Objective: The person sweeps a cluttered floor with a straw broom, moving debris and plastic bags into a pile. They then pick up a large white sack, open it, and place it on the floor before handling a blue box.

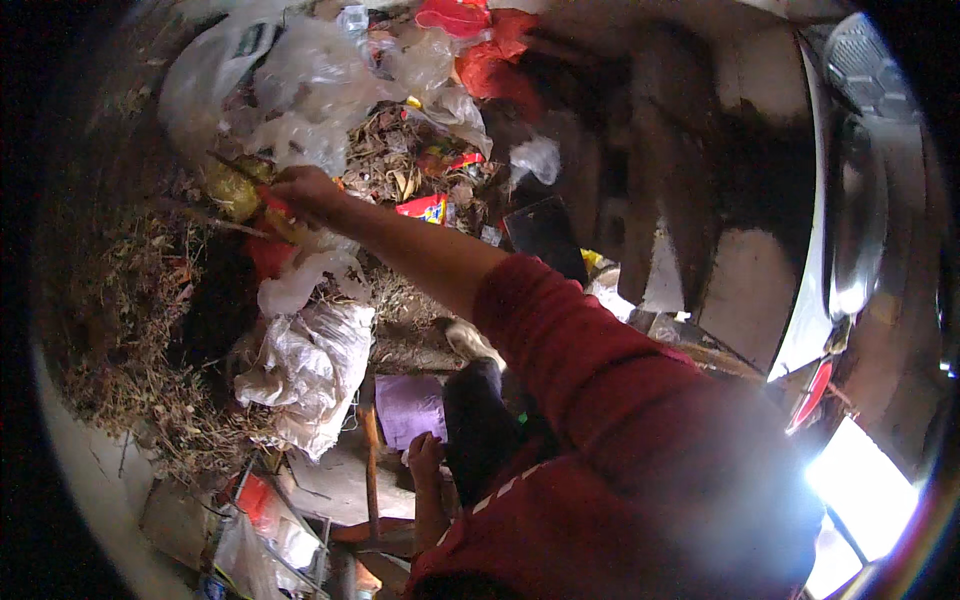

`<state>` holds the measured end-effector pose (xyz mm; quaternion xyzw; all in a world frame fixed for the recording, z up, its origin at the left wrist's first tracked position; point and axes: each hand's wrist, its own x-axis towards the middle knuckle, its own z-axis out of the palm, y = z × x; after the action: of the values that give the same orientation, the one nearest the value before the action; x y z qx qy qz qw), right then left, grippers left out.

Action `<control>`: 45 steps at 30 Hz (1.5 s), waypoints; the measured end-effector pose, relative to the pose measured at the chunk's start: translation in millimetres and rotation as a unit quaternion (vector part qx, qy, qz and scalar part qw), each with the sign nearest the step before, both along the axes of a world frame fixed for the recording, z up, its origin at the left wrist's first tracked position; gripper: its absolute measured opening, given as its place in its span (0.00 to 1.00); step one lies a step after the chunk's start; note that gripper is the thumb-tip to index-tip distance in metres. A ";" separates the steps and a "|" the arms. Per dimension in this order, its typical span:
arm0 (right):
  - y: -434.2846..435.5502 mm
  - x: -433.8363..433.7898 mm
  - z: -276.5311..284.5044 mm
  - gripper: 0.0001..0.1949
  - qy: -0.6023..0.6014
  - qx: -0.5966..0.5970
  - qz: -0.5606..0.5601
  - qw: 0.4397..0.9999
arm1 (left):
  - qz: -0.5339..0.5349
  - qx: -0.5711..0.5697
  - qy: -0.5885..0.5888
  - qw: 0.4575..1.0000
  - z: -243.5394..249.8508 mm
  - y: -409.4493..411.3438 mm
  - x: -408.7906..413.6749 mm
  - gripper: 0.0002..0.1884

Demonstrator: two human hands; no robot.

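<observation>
My right hand (pixel 304 196) reaches out over a rubbish heap, its fingers closed on a dark, thin stick-like thing (pixel 234 166). A yellowish plastic bag (pixel 234 196) lies beside its fingertips, and red plastic (pixel 270 251) hangs just below. Down by my leg, my left hand (pixel 425 451) is curled at the lower corner of a purple cloth or sheet (pixel 410 409); whether it grips the corner is unclear. Clear plastic bags (pixel 315 75) cover the top of the heap. A red snack-type packet (pixel 424 208) rests on dry leaves (pixel 390 142). A white woven sack (pixel 315 367) stands nearer me.
Dry twigs and stalks (pixel 157 360) pile up at the left. A wooden stool or chair leg (pixel 370 472) rises near my left hand. Below left is a metal frame (pixel 289 532) with plastic bags. Red bags (pixel 499 64) lie at the top, and a shiny metal appliance-like object (pixel 855 247) stands at the right.
</observation>
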<state>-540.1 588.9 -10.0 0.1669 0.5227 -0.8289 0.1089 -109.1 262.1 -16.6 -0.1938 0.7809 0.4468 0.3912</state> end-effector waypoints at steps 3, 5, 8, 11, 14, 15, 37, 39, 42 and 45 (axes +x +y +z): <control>-9.8 38.4 21.1 0.24 0.048 0.051 -0.068 0.995 | 0.141 0.024 -0.117 0.983 -18.7 -10.2 -21.9 0.13; -13.5 75.7 4.2 0.23 0.068 0.015 -0.158 0.985 | 0.116 0.038 -0.123 0.985 -20.5 -10.4 -46.0 0.13; -5.2 145.6 5.9 0.19 -0.135 -0.100 -0.144 0.975 | 0.059 0.033 -0.116 0.991 -24.8 -0.3 -74.2 0.14; 15.0 197.3 49.4 0.18 -0.162 -0.081 -0.191 0.965 | -0.001 0.037 -0.086 0.996 -72.9 -37.8 -96.5 0.12; 30.3 253.4 24.6 0.19 -0.201 -0.038 -0.271 0.941 | -0.064 0.099 -0.070 0.991 -71.0 -36.7 -143.5 0.12; 35.2 272.1 24.8 0.18 -0.206 -0.053 -0.308 0.927 | -0.023 0.104 -0.108 0.988 -29.8 -2.2 -167.6 0.13; 65.0 89.2 -261.5 0.19 -0.160 -0.166 -0.355 0.906 | -0.150 0.080 -0.225 0.959 -66.3 -11.6 -136.1 0.11; 12.0 38.5 -195.8 0.21 -0.090 -0.139 -0.224 0.960 | -0.220 0.077 -0.182 0.955 -58.4 13.2 -135.8 0.11; -17.4 -1.2 -89.7 0.26 -0.031 -0.113 -0.134 0.984 | -0.439 0.040 0.002 0.897 -58.6 6.1 -131.9 0.11; -4.8 0.3 -50.5 0.30 0.006 0.024 -0.099 0.995 | -0.498 0.108 0.117 0.853 -83.5 -19.1 -132.6 0.12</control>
<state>-539.8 584.1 -60.5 0.2150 0.5242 -0.8238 0.0192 -241.8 243.0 -100.1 0.3181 0.7598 0.2932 0.4853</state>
